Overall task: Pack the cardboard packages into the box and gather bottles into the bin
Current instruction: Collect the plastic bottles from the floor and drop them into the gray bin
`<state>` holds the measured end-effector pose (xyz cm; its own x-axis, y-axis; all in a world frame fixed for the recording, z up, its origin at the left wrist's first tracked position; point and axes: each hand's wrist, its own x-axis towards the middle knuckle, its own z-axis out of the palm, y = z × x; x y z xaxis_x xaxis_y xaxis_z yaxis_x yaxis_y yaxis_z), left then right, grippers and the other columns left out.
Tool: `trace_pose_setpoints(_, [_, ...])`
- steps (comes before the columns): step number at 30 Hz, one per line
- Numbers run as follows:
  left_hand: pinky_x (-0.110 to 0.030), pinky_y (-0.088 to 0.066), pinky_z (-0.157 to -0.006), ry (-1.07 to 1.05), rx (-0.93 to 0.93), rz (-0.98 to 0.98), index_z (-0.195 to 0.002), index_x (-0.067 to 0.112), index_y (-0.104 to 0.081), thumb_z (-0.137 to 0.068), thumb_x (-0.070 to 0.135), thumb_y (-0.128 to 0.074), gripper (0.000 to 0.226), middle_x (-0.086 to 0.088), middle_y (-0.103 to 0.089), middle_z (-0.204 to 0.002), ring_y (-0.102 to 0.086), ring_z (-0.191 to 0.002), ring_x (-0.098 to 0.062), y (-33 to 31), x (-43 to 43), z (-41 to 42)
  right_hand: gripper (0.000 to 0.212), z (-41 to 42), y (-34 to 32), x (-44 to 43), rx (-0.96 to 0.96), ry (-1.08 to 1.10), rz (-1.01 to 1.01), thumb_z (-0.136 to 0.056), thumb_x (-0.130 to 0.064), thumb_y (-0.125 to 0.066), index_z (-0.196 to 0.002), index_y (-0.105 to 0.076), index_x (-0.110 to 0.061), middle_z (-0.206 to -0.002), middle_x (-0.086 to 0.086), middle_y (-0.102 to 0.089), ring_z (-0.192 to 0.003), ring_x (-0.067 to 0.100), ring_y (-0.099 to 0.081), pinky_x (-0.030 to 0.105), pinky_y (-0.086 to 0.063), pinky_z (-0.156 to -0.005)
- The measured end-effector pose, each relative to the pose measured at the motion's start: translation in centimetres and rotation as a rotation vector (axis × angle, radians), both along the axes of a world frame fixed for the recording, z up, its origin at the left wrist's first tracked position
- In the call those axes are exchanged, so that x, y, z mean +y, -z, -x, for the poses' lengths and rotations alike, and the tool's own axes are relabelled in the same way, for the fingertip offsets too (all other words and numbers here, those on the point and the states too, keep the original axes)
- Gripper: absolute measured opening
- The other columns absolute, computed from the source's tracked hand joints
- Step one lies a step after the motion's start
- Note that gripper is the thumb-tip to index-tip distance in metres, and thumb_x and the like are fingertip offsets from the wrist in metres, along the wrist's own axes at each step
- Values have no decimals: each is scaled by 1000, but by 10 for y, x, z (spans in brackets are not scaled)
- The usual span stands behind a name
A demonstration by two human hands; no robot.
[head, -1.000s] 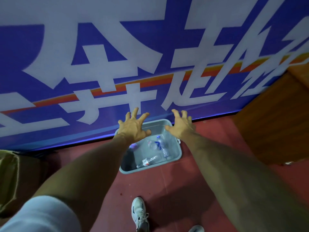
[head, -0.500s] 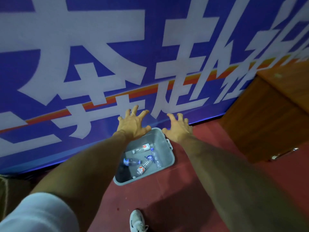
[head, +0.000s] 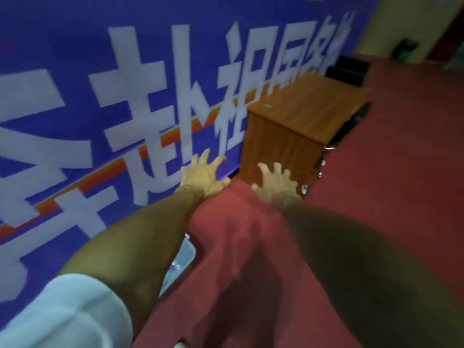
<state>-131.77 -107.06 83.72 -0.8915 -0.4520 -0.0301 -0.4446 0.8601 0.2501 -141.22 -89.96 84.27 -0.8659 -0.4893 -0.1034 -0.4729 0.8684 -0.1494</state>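
The fingers (head: 204, 156) of the left hand (head: 200, 177) are spread wide and straight, and those of the right hand (head: 276, 184) are spread too, a little bent at the tips; neither hand holds anything, and both hang in the air with the arms stretched forward. Half a second ago these same open hands were just above the grey bin, which lay in the middle of the view with several bottles inside. Now the view has swung to the right: the bin (head: 188, 252) shows only as a pale corner beside the left forearm, low in the picture, and a glint in it (head: 176, 268) may be a bottle, but it is too blurred to say. I judge that the bottles near it are already dropped in and the person is turning away to look for more things. The wooden cabinet (head: 301, 116), earlier only at the right edge, now stands ahead of the hands against the blue banner (head: 100, 96), on the red floor (head: 389, 197). No cardboard packages and no box are in view.
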Motion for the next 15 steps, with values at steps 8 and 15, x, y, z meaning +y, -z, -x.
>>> trace_pose_setpoints(8, [-60,-27,-108,484,77,-24,-149,45,-29,-91,56,-52,64,-4,-8,-165,-13,-147,-34,-34,151,101,67,13,-21,164,14,451,-17,-95,-48,-56,-153,-22,-37,-158,9,-17,-138,39,-27,61,-35,-103])
trace_pose_setpoints(15, [-60,-24,-112,910,56,-71,-150,47,-27,-91,62,-50,64,-4,-8,-165,-12,-149,-32,-26,284,107,77,-67,-13,299,-7,938,-48,-99,-47,-53,-157,-3,-39,-162,10,-8,-144,41,-19,61,-35,-106])
